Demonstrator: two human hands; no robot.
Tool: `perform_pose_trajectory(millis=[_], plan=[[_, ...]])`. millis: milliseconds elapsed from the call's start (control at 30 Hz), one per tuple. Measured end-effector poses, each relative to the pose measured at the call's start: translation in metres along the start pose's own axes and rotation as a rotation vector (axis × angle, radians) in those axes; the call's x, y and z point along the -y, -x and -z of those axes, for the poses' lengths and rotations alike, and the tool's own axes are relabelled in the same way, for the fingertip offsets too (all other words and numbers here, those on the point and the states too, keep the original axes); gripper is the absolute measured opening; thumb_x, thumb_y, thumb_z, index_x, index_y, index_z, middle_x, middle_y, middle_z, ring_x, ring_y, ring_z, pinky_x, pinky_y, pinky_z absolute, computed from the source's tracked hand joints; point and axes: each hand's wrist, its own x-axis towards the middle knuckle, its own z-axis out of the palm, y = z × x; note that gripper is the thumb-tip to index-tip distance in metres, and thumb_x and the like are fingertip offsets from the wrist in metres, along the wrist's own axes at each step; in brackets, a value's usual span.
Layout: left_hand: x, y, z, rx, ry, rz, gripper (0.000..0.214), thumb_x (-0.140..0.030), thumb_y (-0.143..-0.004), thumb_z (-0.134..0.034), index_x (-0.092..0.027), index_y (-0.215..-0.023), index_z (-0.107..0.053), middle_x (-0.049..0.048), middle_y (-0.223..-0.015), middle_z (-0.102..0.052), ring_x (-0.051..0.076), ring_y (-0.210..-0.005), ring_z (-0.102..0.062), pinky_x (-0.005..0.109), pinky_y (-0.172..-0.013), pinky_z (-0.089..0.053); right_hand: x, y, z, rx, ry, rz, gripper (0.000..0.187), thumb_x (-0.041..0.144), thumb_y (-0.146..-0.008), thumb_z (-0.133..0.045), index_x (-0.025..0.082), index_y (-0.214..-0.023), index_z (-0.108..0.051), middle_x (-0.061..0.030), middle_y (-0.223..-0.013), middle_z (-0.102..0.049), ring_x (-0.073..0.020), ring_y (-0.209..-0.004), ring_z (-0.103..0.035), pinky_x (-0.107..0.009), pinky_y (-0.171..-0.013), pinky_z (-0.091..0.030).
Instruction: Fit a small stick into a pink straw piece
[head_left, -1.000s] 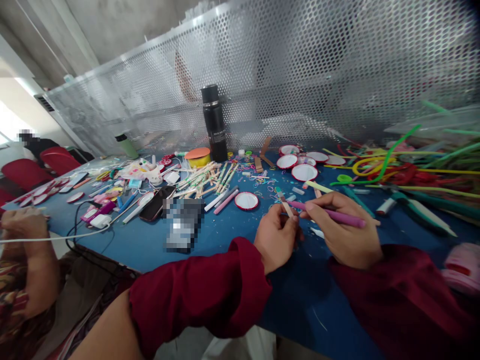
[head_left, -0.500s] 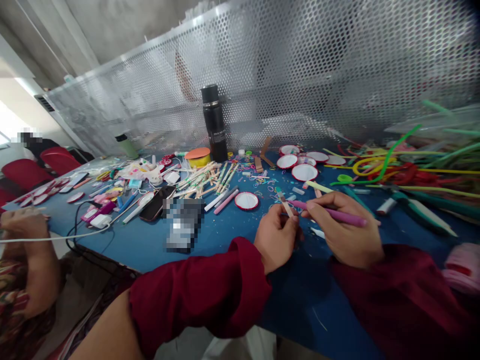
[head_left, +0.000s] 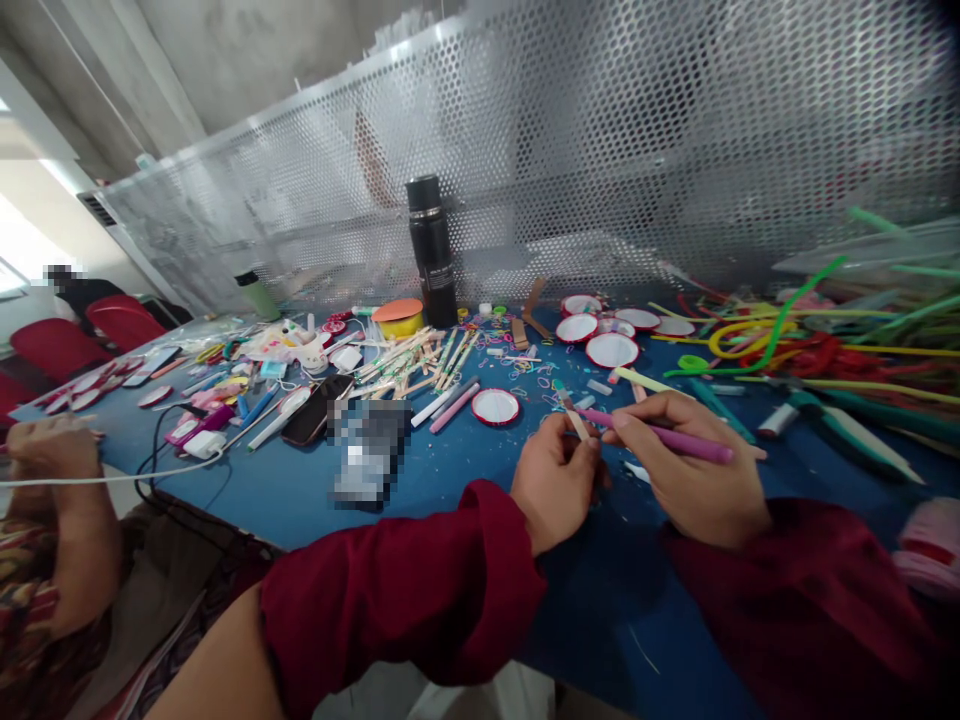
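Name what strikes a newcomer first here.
At centre foreground, the left hand pinches a small wooden stick and the right hand points a purple marker pen at it. Behind, a tall black flask stands before the perforated metal screen; tangled green, yellow and red cords crowd the right of the blue table.

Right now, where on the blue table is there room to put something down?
Free: the bare blue table between the red-rimmed disc and the left hand, and the strip right of the right hand, before the green-handled tool. Crowded: the wooden sticks mid-table and the pipe cleaners at far right.
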Motion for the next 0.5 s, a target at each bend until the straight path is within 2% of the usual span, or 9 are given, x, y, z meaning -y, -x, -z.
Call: perform_pose_trajectory(millis=[100,500], plan=[[0.0014,-0.0004,0.0004,0.029,-0.022,-0.041,0.019,-0.038,-0.093,-0.047,-0.021,-0.101,-0.05,-0.003,-0.062,-0.054,0.007,-0.045,-0.044,0.018,-0.043,-0.034,0.0007,0.0001,-0.0001,-0.019,-0.019,-0.018,0.022,0.044,-0.074,-0.061,0.022,-0.071,-0.06,-0.0022,-0.064,-0.069,-0.0206,-0.063,-0.066,-0.032,-0.063,-0.048],[-0.0004,0.0009,0.001,0.023,-0.042,-0.048,0.019,-0.038,-0.093,-0.046,-0.021,-0.101,-0.049,-0.003,-0.063,-0.054,0.007,-0.045,-0.044,0.018,-0.043,-0.034,-0.0017,0.0005,-0.0006,-0.012,-0.057,-0.044,0.023,0.045,-0.074,-0.062,0.022,-0.073,-0.06,-0.0012,-0.064,-0.069,-0.0207,-0.062,-0.067,-0.032,-0.06,-0.048]])
